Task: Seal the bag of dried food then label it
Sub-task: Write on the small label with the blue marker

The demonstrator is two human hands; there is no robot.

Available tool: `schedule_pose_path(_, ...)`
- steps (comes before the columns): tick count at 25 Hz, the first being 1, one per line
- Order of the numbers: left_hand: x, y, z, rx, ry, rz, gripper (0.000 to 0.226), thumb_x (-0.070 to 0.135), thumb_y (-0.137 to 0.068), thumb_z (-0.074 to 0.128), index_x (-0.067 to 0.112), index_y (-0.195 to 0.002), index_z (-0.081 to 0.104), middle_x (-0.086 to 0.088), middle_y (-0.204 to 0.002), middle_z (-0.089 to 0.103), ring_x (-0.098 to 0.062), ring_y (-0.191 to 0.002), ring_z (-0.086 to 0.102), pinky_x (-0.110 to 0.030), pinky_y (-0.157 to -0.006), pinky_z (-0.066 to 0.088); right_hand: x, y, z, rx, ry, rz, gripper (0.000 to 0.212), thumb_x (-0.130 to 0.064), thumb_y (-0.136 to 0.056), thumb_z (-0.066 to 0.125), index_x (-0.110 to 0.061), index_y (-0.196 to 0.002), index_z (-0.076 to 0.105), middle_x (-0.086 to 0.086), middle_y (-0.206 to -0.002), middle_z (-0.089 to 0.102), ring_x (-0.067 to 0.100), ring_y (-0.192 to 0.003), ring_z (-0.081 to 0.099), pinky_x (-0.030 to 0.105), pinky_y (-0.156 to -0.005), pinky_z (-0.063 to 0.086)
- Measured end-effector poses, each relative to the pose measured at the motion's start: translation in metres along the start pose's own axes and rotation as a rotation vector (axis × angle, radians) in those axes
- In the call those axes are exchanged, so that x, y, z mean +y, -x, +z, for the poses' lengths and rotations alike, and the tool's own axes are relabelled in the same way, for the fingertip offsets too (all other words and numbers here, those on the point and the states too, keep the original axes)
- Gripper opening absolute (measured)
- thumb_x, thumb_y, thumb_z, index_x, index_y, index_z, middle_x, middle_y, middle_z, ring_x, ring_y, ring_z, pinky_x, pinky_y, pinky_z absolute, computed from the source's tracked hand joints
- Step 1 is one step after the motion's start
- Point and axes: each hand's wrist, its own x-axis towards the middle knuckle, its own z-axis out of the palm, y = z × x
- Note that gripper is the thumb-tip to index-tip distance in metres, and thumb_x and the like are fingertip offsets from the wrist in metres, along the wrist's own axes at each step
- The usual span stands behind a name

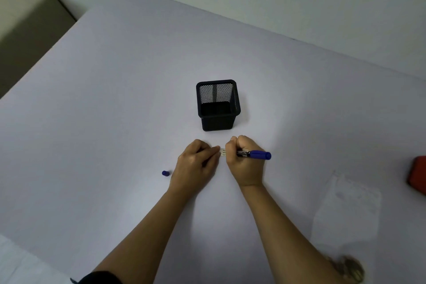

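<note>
I read the pale lavender tabletop as smooth and matt. Black square pen pot: metal wire mesh, solid smooth rim. Blue marker pen and loose blue cap: smooth plastic, slight sheen. Small white label: matt paper. Flat clear bag: thin transparent plastic film.

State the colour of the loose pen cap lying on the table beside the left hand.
The pen cap is blue, seen in the head view.
</note>
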Motion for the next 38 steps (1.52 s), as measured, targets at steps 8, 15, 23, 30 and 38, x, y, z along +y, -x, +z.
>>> schedule_pose_path(8,0.0004,0.0003,-0.0002,0.003,0.001,0.012,0.021,0.022,-0.085,0.063,0.01,-0.096,0.075,-0.004,-0.081,0.06,-0.01,-0.07,0.054,-0.016,-0.061,0.042,-0.0004,0.0001,-0.0006,0.002,-0.006,0.002,0.028,-0.019,-0.081,0.047,-0.019,-0.057,0.032,-0.01,-0.051,0.035,0.001,-0.045,0.038,0.003,-0.046,0.028)
schedule_pose_path(15,-0.0017,0.0006,0.0007,-0.01,-0.008,0.01,0.022,0.024,-0.085,0.062,0.01,-0.097,0.074,-0.004,-0.082,0.061,-0.01,-0.071,0.055,-0.016,-0.063,0.044,-0.0002,0.0,0.0008,-0.009,-0.037,0.024,0.028,-0.017,-0.078,0.046,-0.02,-0.056,0.029,-0.022,-0.049,0.027,-0.002,-0.043,0.038,0.004,-0.045,0.027)
schedule_pose_path(23,-0.0001,0.0003,-0.0003,0.001,0.003,0.017,0.024,0.025,-0.086,0.06,0.009,-0.096,0.075,-0.005,-0.081,0.06,-0.01,-0.07,0.055,-0.016,-0.062,0.044,0.0002,-0.0003,0.0009,0.02,0.011,0.038,0.028,-0.017,-0.079,0.046,-0.018,-0.056,0.031,-0.015,-0.049,0.03,0.007,-0.043,0.033,0.006,-0.046,0.026)
schedule_pose_path(30,-0.0018,0.0009,0.0,-0.004,0.001,0.006,0.022,0.024,-0.085,0.061,0.01,-0.096,0.075,-0.005,-0.081,0.06,-0.011,-0.071,0.055,-0.018,-0.061,0.044,-0.0017,0.0003,0.001,-0.02,-0.008,0.011,0.027,-0.017,-0.079,0.046,-0.02,-0.057,0.03,-0.021,-0.051,0.027,-0.002,-0.046,0.04,0.003,-0.047,0.029)
schedule_pose_path(38,-0.0016,0.0006,0.0004,0.0,0.005,0.017,0.021,0.023,-0.085,0.063,0.01,-0.096,0.075,-0.005,-0.081,0.06,-0.012,-0.069,0.056,-0.019,-0.06,0.046,-0.0025,-0.0002,0.0001,-0.009,0.022,-0.017,0.027,-0.017,-0.079,0.046,-0.021,-0.059,0.03,-0.021,-0.052,0.027,0.005,-0.047,0.038,0.002,-0.047,0.028)
